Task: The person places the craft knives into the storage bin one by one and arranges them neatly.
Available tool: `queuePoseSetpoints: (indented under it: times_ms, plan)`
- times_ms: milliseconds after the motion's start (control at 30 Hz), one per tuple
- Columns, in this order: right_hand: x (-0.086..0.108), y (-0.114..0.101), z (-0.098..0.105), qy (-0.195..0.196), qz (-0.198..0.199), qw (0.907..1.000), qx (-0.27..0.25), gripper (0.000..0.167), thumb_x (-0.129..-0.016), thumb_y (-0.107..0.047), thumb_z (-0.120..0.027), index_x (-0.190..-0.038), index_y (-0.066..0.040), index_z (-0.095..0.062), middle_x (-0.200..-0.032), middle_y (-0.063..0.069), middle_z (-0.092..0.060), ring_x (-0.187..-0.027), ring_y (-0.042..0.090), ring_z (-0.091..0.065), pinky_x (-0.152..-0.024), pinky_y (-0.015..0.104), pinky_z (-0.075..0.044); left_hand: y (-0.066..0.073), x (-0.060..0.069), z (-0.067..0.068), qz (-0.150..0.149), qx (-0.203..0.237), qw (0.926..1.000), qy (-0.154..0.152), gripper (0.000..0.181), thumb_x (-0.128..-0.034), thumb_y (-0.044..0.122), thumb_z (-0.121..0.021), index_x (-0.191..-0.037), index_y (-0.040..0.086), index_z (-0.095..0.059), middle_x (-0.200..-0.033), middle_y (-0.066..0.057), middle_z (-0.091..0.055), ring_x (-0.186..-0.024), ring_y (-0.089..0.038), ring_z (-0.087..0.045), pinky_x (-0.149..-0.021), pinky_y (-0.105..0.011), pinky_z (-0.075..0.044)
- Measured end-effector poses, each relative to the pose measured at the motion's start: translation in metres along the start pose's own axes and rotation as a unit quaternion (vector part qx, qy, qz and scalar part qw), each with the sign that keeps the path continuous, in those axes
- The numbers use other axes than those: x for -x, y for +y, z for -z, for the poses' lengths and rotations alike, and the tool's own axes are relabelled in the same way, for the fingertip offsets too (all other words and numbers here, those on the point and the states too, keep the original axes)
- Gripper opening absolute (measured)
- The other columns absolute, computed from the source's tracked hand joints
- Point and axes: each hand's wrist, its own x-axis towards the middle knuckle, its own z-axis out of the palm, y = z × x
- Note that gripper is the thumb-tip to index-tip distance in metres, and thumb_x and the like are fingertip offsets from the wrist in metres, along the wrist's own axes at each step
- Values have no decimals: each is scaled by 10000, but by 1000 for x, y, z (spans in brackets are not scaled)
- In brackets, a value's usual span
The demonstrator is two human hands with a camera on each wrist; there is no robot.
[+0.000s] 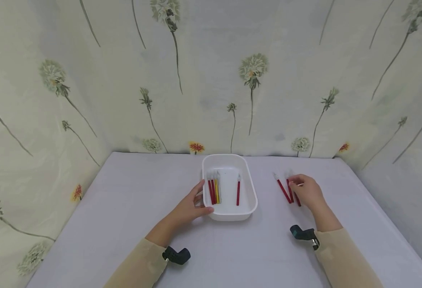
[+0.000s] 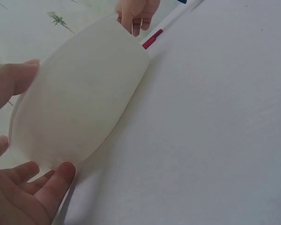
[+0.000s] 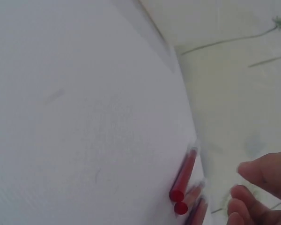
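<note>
A white plastic tray (image 1: 230, 216) stands on the table, and my left hand (image 1: 187, 206) holds its left side, with the thumb near the front corner. In the left wrist view, the fingers and thumb spread around the tray's wall (image 2: 93, 93). Inside are red and yellow pens (image 1: 213, 192) with clear caps along the left, and a single red pen (image 1: 238, 193) farther right. My right hand (image 1: 308, 192) hovers at three red pens (image 1: 284, 191) lying right of the tray. The right wrist view shows a gap between its thumb and fingers (image 3: 246, 199), holding nothing.
A pale cloth covers the table (image 1: 142, 180). Behind it hangs a curtain (image 1: 204, 80) printed with dandelions, which also runs along both sides. A dark wrist mount (image 1: 176, 255) sits on the left sleeve, another mount (image 1: 302, 233) on the right.
</note>
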Motion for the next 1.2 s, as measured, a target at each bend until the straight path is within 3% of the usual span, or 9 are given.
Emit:
queuePoseSetpoints:
  times_ms: [233,533,900,1200]
  plan:
    - [-8,20,-3,71,-290,9996,5,294,-1002,-162,-553,-1211,31,-624,-1157,260,-627,-979,359,-618,-717,381,-548,-1,0,0,17,32,10000,-11,1020,-847,242,-821,-1619,219,-154,-1642,-112,-240,-1448,-355,-353,-1021,-475,-487]
    - [-11,32,-4,-77,-596,9981,132,289,-1000,-144,-529,-1198,47,-622,-1105,280,-626,-883,321,-625,-668,349,-500,-1,0,0,67,42,10000,-53,1016,-851,258,-817,-1619,234,-154,-1645,-105,-234,-1454,-347,-343,-1028,-482,-479]
    - [-15,36,-1,-250,-529,9980,245,269,-982,-113,-569,-1178,63,-620,-1044,265,-649,-842,304,-619,-667,344,-459,-1,0,0,77,19,10000,0,1010,-852,253,-817,-1619,242,-158,-1646,-101,-232,-1454,-347,-344,-1024,-485,-482]
    - [-15,34,5,-367,-678,9964,344,287,-944,-104,-606,-1187,47,-627,-1112,300,-648,-937,383,-613,-747,434,-472,0,0,1,77,-25,10000,-35,1021,-848,261,-821,-1619,234,-153,-1639,-104,-249,-1453,-341,-347,-1041,-476,-472]
